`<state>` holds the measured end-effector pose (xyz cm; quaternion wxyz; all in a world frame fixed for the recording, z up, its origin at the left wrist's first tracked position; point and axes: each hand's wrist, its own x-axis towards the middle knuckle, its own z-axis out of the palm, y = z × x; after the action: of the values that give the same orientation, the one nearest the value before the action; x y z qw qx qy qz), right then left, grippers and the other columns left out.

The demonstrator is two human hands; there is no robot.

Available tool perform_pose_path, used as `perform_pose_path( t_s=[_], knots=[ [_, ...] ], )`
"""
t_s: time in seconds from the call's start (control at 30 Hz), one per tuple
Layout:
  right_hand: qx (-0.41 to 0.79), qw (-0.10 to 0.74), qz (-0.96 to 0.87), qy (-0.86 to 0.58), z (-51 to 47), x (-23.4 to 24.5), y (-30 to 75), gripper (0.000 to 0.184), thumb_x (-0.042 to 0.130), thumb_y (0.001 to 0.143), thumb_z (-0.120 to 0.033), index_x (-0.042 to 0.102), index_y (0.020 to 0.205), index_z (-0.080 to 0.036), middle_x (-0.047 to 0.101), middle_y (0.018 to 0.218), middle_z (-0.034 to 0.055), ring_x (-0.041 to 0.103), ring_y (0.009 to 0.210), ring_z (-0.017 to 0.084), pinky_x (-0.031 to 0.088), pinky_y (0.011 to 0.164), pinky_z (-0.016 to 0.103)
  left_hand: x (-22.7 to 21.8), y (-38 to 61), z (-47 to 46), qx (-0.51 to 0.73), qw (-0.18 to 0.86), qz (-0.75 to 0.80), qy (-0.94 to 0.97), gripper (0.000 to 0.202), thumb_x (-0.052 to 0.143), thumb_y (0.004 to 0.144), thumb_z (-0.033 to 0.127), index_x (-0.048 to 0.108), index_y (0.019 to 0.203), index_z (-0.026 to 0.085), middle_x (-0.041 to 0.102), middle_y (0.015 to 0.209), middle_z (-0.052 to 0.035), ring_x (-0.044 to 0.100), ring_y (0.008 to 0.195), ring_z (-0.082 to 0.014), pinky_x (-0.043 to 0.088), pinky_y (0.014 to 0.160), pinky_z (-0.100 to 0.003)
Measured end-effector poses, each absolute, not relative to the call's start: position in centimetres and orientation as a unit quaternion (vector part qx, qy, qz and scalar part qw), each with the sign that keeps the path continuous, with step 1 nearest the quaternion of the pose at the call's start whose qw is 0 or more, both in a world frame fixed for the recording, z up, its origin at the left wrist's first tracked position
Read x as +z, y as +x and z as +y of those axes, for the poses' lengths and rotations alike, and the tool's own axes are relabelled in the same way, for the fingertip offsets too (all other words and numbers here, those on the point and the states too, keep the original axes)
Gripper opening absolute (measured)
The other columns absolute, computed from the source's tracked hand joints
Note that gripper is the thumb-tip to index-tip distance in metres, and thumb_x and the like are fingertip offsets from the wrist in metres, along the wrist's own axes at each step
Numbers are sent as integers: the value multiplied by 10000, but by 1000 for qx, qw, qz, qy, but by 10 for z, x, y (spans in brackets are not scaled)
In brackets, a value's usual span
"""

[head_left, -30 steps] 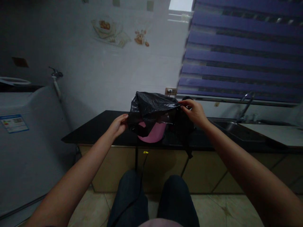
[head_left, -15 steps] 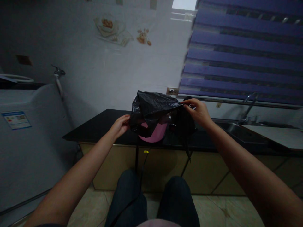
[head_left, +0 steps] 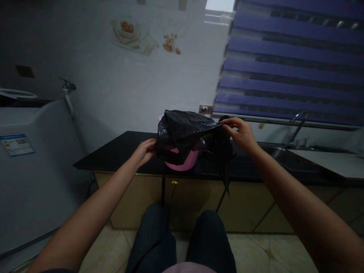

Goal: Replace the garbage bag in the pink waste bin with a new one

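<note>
One pink container (head_left: 182,165) under black plastic (head_left: 182,131)

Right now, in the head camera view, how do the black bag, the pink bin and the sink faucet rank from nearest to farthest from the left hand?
1. The black plastic bag: touching the left hand, on its right.
2. The pink bin: partly under the bag, on the counter.
3. The sink faucet: at the far right.

Left hand (head_left: 144,152) gripping; right hand (head_left: 241,134) pinching, raised higher.

Pink container (head_left: 182,164) — mostly hidden under the black bag (head_left: 182,129)
</note>
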<state>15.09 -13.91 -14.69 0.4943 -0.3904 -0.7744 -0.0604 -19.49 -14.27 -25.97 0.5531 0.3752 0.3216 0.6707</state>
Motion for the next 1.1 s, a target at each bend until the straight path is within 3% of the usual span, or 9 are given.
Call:
perform_pose_path(
  t_s=[1.1],
  knots=[
    [-32,496,-769,-403,-148,-153,156,230,561,789,-286,711,922,-173,694,889,68,630,810,194,500,771,369,-267,-198,-143,662,558,346,361,126,628,649,76,629,743,159,619,683,-3,560,590,-113,461,571,-239]
  ],
)
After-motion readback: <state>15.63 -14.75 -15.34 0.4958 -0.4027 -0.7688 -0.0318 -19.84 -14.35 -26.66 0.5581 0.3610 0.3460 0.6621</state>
